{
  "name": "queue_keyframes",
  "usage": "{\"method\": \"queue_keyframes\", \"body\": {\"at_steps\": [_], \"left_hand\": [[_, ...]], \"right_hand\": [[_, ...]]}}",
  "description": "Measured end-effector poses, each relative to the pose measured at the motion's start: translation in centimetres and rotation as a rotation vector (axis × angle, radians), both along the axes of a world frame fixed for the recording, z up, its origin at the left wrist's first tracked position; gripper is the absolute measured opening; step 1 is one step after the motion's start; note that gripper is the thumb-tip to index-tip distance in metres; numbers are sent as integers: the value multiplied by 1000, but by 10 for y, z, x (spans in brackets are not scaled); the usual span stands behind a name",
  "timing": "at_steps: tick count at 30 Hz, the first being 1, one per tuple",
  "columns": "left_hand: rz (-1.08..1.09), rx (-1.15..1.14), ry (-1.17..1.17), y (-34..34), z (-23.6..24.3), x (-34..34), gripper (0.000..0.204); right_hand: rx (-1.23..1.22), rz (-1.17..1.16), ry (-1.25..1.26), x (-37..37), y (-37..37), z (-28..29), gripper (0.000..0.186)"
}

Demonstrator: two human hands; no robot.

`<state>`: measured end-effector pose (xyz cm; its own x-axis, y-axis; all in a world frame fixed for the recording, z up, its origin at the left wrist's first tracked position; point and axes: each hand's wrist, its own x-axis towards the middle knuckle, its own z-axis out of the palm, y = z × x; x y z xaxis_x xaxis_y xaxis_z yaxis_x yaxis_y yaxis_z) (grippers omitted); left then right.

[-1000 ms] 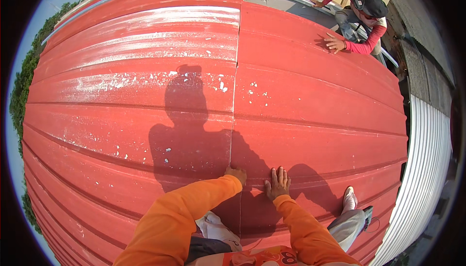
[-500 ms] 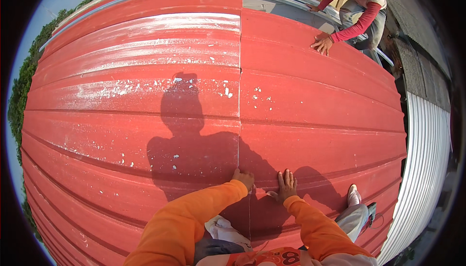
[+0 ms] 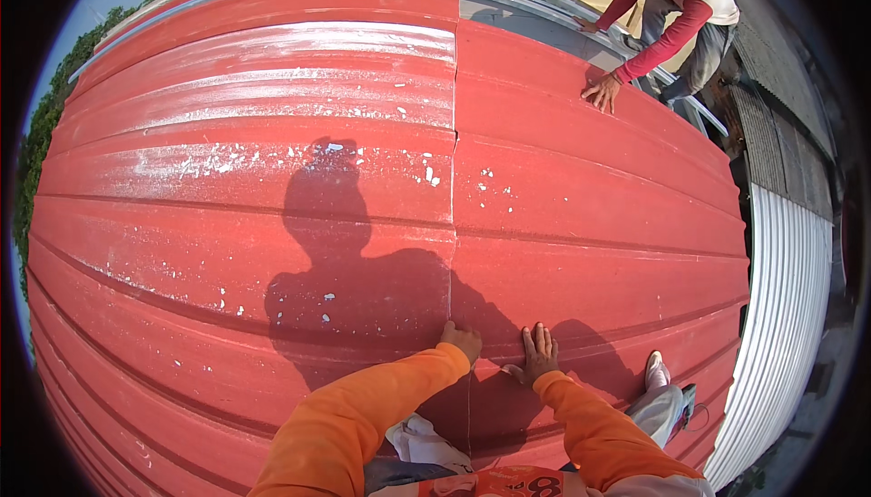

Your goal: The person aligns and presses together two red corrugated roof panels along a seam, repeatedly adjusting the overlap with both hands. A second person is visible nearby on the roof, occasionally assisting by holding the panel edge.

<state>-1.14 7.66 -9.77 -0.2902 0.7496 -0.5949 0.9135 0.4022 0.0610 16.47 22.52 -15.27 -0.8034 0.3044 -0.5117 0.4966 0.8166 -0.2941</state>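
Red ribbed roofing sheets (image 3: 599, 198) spread out below me, meeting along a thin vertical seam near the middle. At the lower part of that seam, my left hand (image 3: 464, 341) is closed, its fingers curled down against the metal; whatever they pinch is hidden under the hand. Just to the right, my right hand (image 3: 538, 355) lies flat on the right-hand sheet with fingers spread. My shadow falls over the panels ahead of both hands.
At the far right crouches a co-worker in red sleeves (image 3: 673, 39), one hand on the sheet's edge. An uncovered grey strip (image 3: 517, 18) lies beside them. White corrugated roofing (image 3: 785, 316) runs along the right. White flakes dot the red metal. A cordless tool (image 3: 687, 404) sits near my foot.
The view has shifted slightly. The co-worker's head and body have moved a little up and to the right. Both my hands keep nearly the same spots on the sheets.
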Motion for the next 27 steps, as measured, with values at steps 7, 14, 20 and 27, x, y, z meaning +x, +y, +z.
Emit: {"method": "queue_keyframes", "body": {"at_steps": [7,14,20,27], "left_hand": [[-10,6,-3,-1,-7,0,27],[-7,-40,-52,2,-3,-2,34],[58,23,34,-5,-7,10,46],[77,20,14,-3,-6,9,45]], "right_hand": [[-14,-7,-11,-3,-1,2,113],[-32,-28,-23,-1,-3,0,114],[-35,-40,2,-2,-3,-4,113],[-21,-44,53,0,-3,-7,114]]}}
